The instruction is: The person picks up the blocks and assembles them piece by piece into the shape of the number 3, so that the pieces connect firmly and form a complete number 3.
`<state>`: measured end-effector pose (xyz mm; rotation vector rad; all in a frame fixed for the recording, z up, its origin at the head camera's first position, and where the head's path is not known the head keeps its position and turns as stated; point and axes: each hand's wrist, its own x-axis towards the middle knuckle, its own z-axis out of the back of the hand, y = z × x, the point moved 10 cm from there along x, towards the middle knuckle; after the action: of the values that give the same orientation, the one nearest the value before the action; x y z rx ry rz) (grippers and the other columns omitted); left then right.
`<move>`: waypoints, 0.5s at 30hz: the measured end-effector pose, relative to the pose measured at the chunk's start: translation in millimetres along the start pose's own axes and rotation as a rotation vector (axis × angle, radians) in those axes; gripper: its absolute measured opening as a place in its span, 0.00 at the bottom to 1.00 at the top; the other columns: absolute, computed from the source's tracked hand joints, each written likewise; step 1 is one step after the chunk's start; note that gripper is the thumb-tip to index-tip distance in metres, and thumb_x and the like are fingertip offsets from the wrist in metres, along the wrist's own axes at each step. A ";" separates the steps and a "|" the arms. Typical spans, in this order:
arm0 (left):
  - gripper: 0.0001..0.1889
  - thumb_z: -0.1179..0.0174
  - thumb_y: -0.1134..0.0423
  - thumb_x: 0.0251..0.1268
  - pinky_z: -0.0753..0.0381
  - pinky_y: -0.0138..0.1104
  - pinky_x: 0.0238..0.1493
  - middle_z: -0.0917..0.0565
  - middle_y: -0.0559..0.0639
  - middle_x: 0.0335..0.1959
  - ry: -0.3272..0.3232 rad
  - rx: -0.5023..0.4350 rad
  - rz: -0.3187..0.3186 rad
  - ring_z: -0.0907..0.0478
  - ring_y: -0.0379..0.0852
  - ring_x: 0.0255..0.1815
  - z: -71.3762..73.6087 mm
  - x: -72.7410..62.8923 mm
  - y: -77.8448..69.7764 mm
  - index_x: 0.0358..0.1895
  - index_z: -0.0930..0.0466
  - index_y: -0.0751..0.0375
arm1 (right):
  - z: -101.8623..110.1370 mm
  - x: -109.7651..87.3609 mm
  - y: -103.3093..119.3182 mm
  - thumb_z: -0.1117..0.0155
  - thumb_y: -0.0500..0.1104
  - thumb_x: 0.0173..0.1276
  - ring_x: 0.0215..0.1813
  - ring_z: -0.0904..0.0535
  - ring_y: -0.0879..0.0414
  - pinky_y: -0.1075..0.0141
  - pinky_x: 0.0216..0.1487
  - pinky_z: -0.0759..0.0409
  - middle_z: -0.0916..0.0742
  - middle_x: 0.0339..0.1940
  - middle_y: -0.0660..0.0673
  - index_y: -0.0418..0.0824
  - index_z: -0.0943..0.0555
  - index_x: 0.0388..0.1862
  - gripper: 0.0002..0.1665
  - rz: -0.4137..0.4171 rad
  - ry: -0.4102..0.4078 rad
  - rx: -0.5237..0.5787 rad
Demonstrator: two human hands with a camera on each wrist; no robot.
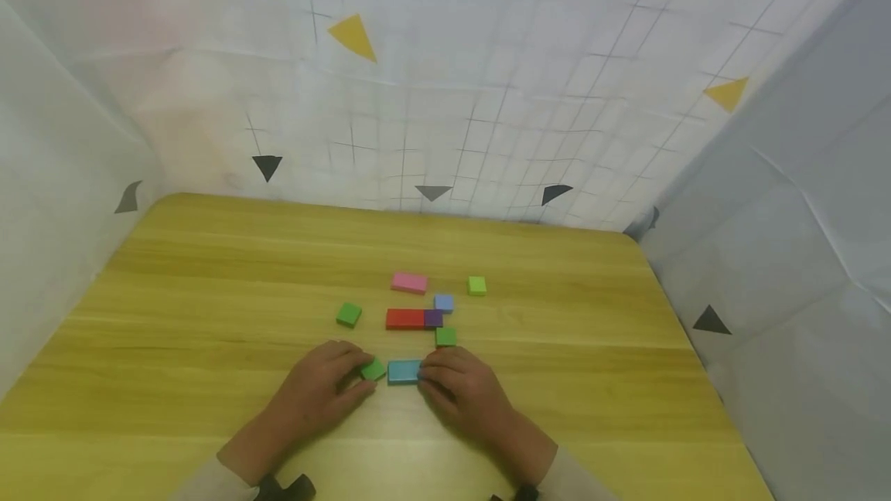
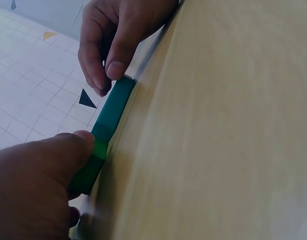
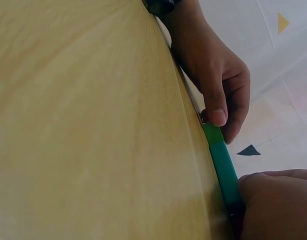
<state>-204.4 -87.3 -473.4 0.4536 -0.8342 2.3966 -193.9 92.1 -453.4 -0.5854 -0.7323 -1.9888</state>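
Observation:
My left hand (image 1: 316, 389) pinches a small green block (image 1: 373, 370) between thumb and fingers, low on the wooden table. Just right of it lies a longer light blue block (image 1: 404, 372). My right hand (image 1: 469, 393) grips the blue block's right end, and its fingers hide that end. In the left wrist view the green block (image 2: 97, 150) and the blue block (image 2: 115, 107) run end to end in one line. A second green block (image 1: 445, 337) lies just beyond the right fingers, with a sliver of red at its near side.
Farther off, a red block (image 1: 405, 319) touches a purple block (image 1: 433, 318), with a pale blue block (image 1: 443, 303) behind. A pink block (image 1: 409, 283), a lime block (image 1: 476, 285) and another green block (image 1: 349, 315) lie around them. Patterned white sheeting (image 1: 445, 99) surrounds the table (image 1: 571, 315).

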 end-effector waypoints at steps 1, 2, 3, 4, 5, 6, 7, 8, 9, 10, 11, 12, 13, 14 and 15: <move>0.18 0.27 0.51 0.57 0.18 0.36 0.47 0.17 0.36 0.46 -0.003 -0.002 -0.005 0.22 0.35 0.46 -0.7 0.2 -0.8 0.49 0.15 0.49 | -0.1 0.0 0.2 0.27 0.38 0.60 0.51 0.17 0.57 0.66 0.58 0.20 0.11 0.43 0.49 0.41 0.12 0.41 0.10 0.005 -0.001 0.000; 0.18 0.27 0.52 0.56 0.18 0.36 0.47 0.17 0.36 0.46 -0.006 -0.007 -0.011 0.22 0.35 0.46 -1.1 0.4 -1.8 0.49 0.15 0.49 | -0.3 -0.1 0.0 0.27 0.38 0.60 0.50 0.17 0.57 0.66 0.58 0.20 0.12 0.43 0.49 0.41 0.12 0.41 0.10 0.005 -0.001 0.003; 0.18 0.27 0.52 0.56 0.18 0.36 0.47 0.17 0.36 0.45 -0.010 -0.010 -0.017 0.22 0.35 0.46 -1.2 0.7 -3.0 0.49 0.15 0.50 | -0.5 -0.1 -0.3 0.27 0.38 0.60 0.50 0.17 0.57 0.67 0.58 0.20 0.12 0.43 0.49 0.41 0.12 0.41 0.10 0.004 0.000 0.004; 0.18 0.27 0.52 0.56 0.18 0.35 0.47 0.17 0.36 0.45 -0.015 -0.010 -0.023 0.22 0.35 0.46 -1.0 1.3 -3.9 0.49 0.15 0.50 | -0.6 -0.2 -0.8 0.27 0.38 0.60 0.50 0.17 0.57 0.67 0.58 0.20 0.11 0.43 0.49 0.41 0.12 0.41 0.10 0.003 0.000 0.004; 0.18 0.27 0.52 0.55 0.18 0.35 0.47 0.17 0.36 0.45 -0.018 -0.010 -0.027 0.22 0.35 0.46 -0.8 1.7 -4.8 0.49 0.15 0.50 | -0.7 -0.3 -1.1 0.27 0.38 0.60 0.50 0.17 0.57 0.67 0.58 0.20 0.11 0.43 0.49 0.41 0.12 0.41 0.10 0.003 0.000 0.004; 0.18 0.27 0.52 0.55 0.18 0.35 0.47 0.17 0.36 0.45 -0.021 -0.004 -0.029 0.22 0.35 0.46 -0.5 2.2 -5.4 0.49 0.15 0.50 | -0.5 -0.2 -1.2 0.27 0.38 0.60 0.50 0.17 0.57 0.67 0.58 0.20 0.11 0.42 0.49 0.41 0.12 0.41 0.10 0.004 -0.001 0.003; 0.18 0.26 0.52 0.55 0.18 0.35 0.47 0.17 0.36 0.45 -0.025 -0.001 -0.033 0.22 0.35 0.46 0.1 2.8 -6.1 0.48 0.15 0.51 | -0.3 -0.2 -1.4 0.27 0.38 0.60 0.50 0.17 0.57 0.67 0.58 0.20 0.11 0.42 0.49 0.41 0.12 0.41 0.10 0.005 -0.002 0.001; 0.18 0.26 0.52 0.54 0.18 0.35 0.47 0.17 0.37 0.45 -0.028 -0.001 -0.034 0.22 0.35 0.45 0.7 3.5 -6.5 0.48 0.15 0.51 | -0.1 -0.2 -1.6 0.27 0.38 0.60 0.50 0.17 0.57 0.66 0.58 0.20 0.11 0.42 0.50 0.41 0.12 0.41 0.10 0.006 -0.003 -0.002; 0.18 0.26 0.52 0.54 0.18 0.35 0.47 0.17 0.37 0.44 -0.030 0.003 -0.032 0.22 0.35 0.45 1.2 4.2 -6.6 0.48 0.15 0.51 | -0.1 -0.1 -2.1 0.28 0.38 0.60 0.51 0.17 0.57 0.66 0.58 0.20 0.11 0.42 0.50 0.42 0.12 0.41 0.10 0.004 -0.002 -0.004; 0.18 0.26 0.52 0.54 0.18 0.35 0.47 0.17 0.37 0.44 -0.031 0.007 -0.029 0.22 0.35 0.45 1.7 4.7 -6.6 0.48 0.15 0.51 | -0.1 -0.1 -2.5 0.28 0.39 0.60 0.51 0.17 0.57 0.66 0.58 0.20 0.11 0.42 0.50 0.42 0.13 0.41 0.10 0.001 0.000 -0.006; 0.18 0.26 0.52 0.54 0.18 0.35 0.46 0.17 0.37 0.44 -0.031 0.010 -0.027 0.22 0.35 0.45 2.0 4.8 -6.6 0.48 0.15 0.51 | -0.3 0.0 -2.6 0.28 0.39 0.60 0.51 0.17 0.57 0.66 0.58 0.20 0.11 0.42 0.50 0.42 0.12 0.41 0.09 0.000 0.003 -0.009; 0.18 0.26 0.52 0.54 0.18 0.35 0.46 0.17 0.37 0.44 -0.031 0.013 -0.023 0.22 0.35 0.45 2.3 4.9 -6.5 0.48 0.15 0.51 | -0.5 0.0 -2.8 0.28 0.39 0.61 0.51 0.17 0.56 0.66 0.58 0.20 0.11 0.42 0.50 0.42 0.12 0.41 0.09 -0.002 0.006 -0.010; 0.18 0.26 0.53 0.54 0.18 0.35 0.46 0.16 0.37 0.44 -0.032 0.013 -0.021 0.22 0.35 0.45 2.8 4.8 -6.7 0.48 0.15 0.51 | -0.7 0.1 -2.6 0.28 0.39 0.61 0.51 0.17 0.56 0.66 0.58 0.20 0.11 0.42 0.50 0.42 0.12 0.41 0.09 -0.002 0.009 -0.011; 0.18 0.26 0.53 0.54 0.18 0.35 0.46 0.16 0.37 0.44 -0.034 0.011 -0.018 0.22 0.35 0.44 3.2 4.7 -6.6 0.47 0.15 0.51 | -1.1 0.2 -2.9 0.28 0.39 0.61 0.51 0.17 0.56 0.66 0.59 0.20 0.11 0.42 0.50 0.42 0.12 0.41 0.09 -0.007 0.014 -0.010; 0.18 0.26 0.53 0.54 0.18 0.35 0.46 0.16 0.37 0.44 -0.036 0.011 -0.016 0.22 0.35 0.44 3.5 4.4 -6.5 0.47 0.15 0.51 | -1.3 0.5 -2.8 0.28 0.39 0.61 0.51 0.17 0.56 0.66 0.59 0.20 0.11 0.42 0.50 0.42 0.12 0.41 0.09 -0.009 0.017 -0.011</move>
<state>-203.6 -83.6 -465.7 0.5072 -0.8307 2.3857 -196.8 92.1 -454.8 -0.5716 -0.7153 -2.0047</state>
